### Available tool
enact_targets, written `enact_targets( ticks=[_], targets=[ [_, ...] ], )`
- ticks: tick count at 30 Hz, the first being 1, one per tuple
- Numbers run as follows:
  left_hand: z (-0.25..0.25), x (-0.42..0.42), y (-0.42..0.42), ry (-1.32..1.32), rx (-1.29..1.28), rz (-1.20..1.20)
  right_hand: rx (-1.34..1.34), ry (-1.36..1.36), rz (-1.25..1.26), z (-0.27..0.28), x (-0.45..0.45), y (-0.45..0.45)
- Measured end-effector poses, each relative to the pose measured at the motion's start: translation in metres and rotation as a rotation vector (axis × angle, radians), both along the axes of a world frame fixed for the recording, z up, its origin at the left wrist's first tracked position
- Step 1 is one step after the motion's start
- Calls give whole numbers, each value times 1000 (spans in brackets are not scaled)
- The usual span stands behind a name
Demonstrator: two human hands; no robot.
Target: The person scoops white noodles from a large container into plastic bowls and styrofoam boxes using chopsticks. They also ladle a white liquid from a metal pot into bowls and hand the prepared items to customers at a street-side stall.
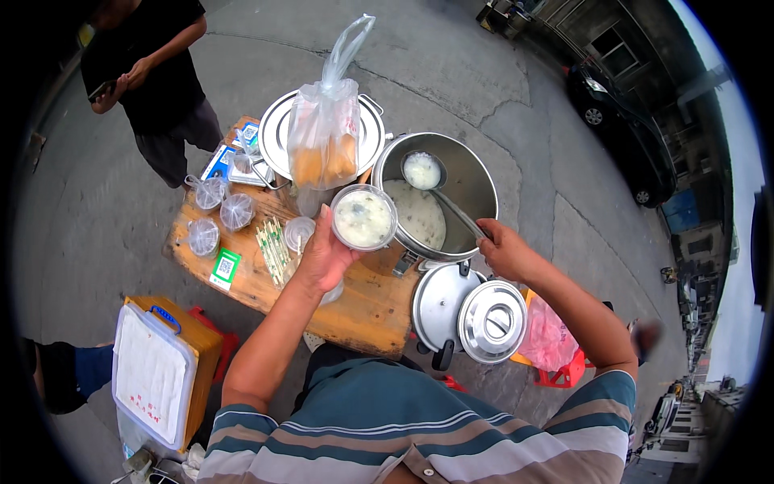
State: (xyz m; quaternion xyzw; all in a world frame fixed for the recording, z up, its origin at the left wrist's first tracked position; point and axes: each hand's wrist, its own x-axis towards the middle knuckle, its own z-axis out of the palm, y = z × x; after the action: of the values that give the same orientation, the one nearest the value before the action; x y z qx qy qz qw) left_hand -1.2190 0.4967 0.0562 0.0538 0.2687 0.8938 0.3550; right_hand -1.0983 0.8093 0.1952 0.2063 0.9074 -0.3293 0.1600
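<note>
My left hand (pixel 329 257) holds a clear plastic cup (pixel 364 218) nearly full of pale porridge with darker bits. In my right hand (pixel 505 249) is the handle of a metal ladle (pixel 456 209); its bowl holds more of the white porridge (pixel 422 170). The ladle's bowl is above the inside of a tall steel pot (pixel 474 163), just right of the cup. Porridge (pixel 417 212) lies lower in that pot. Left of the pot, a clear plastic bag (pixel 323 130) with orange-brown food inside stands on or before a round steel lid (pixel 275 130).
A wooden table (pixel 357 317) bears several bagged cups (pixel 237 212), wrapped chopsticks (pixel 272 251) and a printed-code card (pixel 225 268). Two metal lids (pixel 493 320) lie right, beside a pink plastic bag (pixel 547 336). A lidded box (pixel 151 375) stands lower left. A person (pixel 151 66) holds a phone across the table.
</note>
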Motion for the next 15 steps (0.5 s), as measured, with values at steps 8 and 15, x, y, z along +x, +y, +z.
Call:
enact_targets(
  ticks=[8, 15],
  targets=[
    [2, -10, 19, 18, 7, -37, 48, 82, 82, 122, 52, -47],
    [2, -15, 31, -2, -16, -59, 188, 155, 222, 163, 78, -76]
  ],
)
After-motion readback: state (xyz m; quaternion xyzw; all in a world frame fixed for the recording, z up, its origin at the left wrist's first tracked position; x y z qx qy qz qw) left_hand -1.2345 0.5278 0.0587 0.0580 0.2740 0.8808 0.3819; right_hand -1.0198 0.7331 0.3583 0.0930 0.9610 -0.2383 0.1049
